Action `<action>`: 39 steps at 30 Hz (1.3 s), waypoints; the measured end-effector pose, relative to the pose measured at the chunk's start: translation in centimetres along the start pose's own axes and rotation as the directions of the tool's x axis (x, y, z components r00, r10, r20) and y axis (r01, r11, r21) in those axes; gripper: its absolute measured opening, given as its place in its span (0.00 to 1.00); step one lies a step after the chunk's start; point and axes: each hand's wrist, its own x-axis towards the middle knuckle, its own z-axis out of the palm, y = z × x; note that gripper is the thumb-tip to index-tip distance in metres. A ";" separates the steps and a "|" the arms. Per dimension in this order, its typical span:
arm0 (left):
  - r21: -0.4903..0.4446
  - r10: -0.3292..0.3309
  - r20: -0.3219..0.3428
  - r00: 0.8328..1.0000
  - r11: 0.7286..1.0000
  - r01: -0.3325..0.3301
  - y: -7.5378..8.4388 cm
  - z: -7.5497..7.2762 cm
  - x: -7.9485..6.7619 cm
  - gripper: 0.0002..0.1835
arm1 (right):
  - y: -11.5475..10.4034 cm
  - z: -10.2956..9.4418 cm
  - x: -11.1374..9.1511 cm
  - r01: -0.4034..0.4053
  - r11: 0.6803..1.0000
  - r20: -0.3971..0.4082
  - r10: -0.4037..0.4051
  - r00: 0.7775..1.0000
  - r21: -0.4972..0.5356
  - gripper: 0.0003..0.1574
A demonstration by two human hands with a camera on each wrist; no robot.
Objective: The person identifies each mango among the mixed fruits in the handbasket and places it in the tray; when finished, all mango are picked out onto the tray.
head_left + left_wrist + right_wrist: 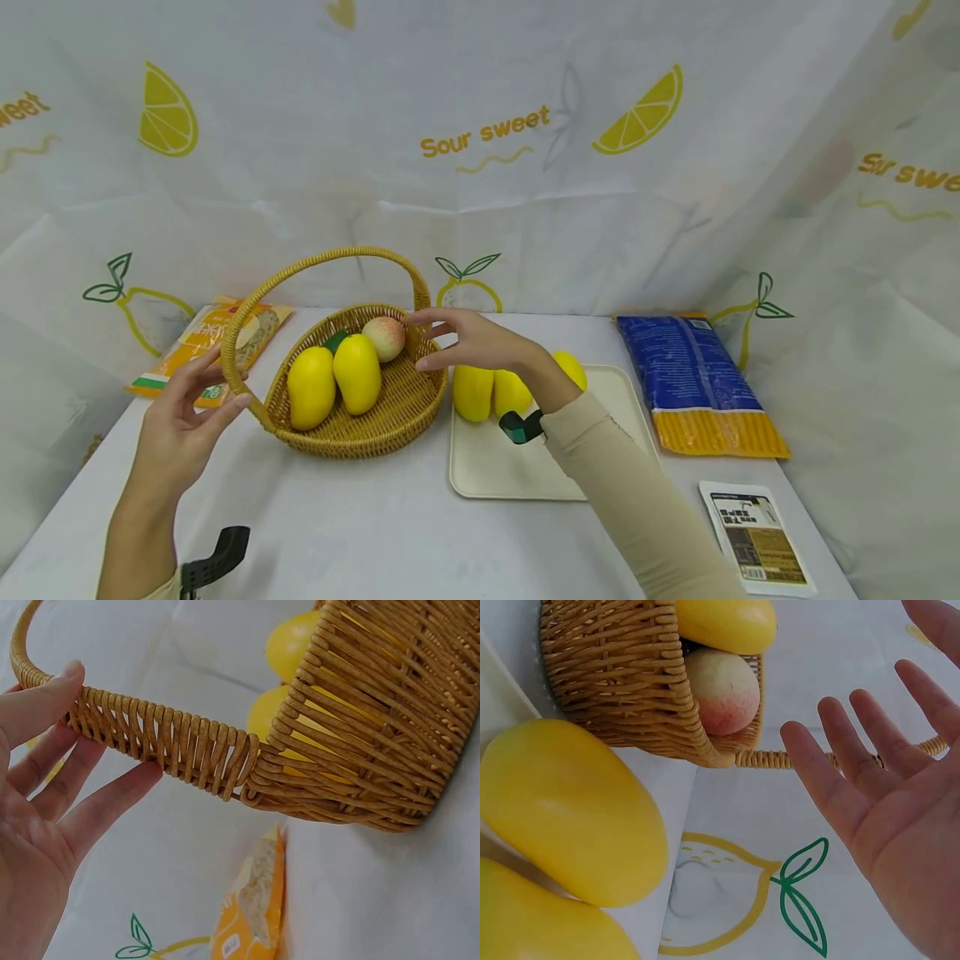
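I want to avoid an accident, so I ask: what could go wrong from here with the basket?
If the basket is lifted now, it may tip, since the left hand holds one side of the handle and the right hand is open near the other. The round peach inside could then roll. A swing rightward might also knock the yellow fruits on the tray close by.

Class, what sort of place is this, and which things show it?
Probably a staged tabletop set: a lemon-print cloth backdrop hangs behind a white table with a wicker fruit basket.
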 end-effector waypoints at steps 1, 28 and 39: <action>-0.006 0.002 0.000 1.000 1.000 -0.002 0.0 0.0 0.0 0.43 | -0.2 0.1 0.3 0.005 1.000 0.006 -0.005 1.000 -0.016 0.42; 0.005 -0.007 0.007 1.000 1.000 0.007 0.0 0.0 0.1 0.42 | -2.5 1.9 5.6 0.020 1.000 0.061 -0.021 0.998 0.017 0.41; -0.017 0.015 0.015 1.000 1.000 -0.015 -0.1 0.0 0.1 0.43 | -3.1 2.5 7.5 0.033 0.999 0.070 -0.034 0.997 0.007 0.40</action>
